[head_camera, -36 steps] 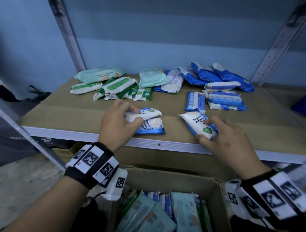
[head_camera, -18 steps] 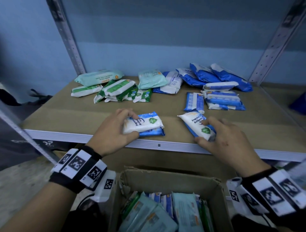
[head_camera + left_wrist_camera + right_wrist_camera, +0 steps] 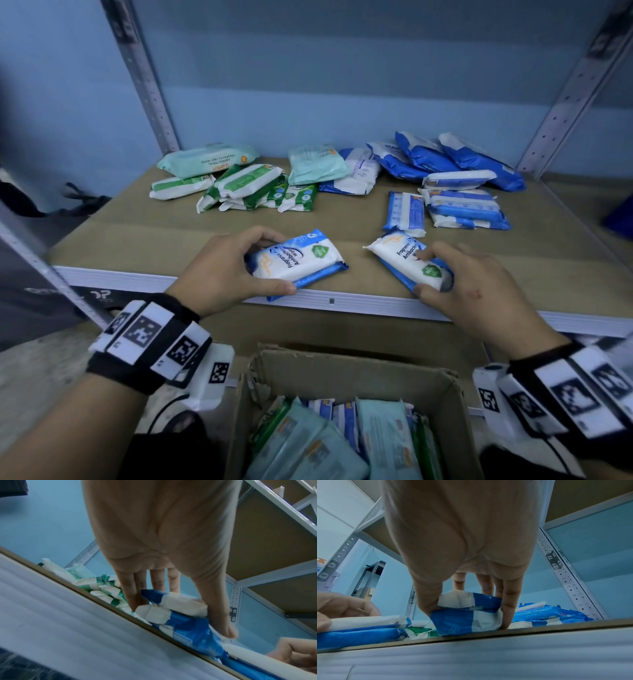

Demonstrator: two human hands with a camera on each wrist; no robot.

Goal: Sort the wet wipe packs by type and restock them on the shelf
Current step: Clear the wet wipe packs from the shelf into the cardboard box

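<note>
One wooden shelf board (image 3: 144, 236) carries the sorted wet wipe packs: green-and-white packs (image 3: 246, 188) far left, blue packs (image 3: 459, 202) far right. Below its near edge a cardboard box (image 3: 346, 373) holds more packs. The left hand (image 3: 219, 270) clamps thumb and fingers on a two-pack stack of blue-and-white antibacterial wipes (image 3: 294, 263) at the near edge; just right, the right hand (image 3: 479, 294) grips a second such stack (image 3: 407, 263).
</note>
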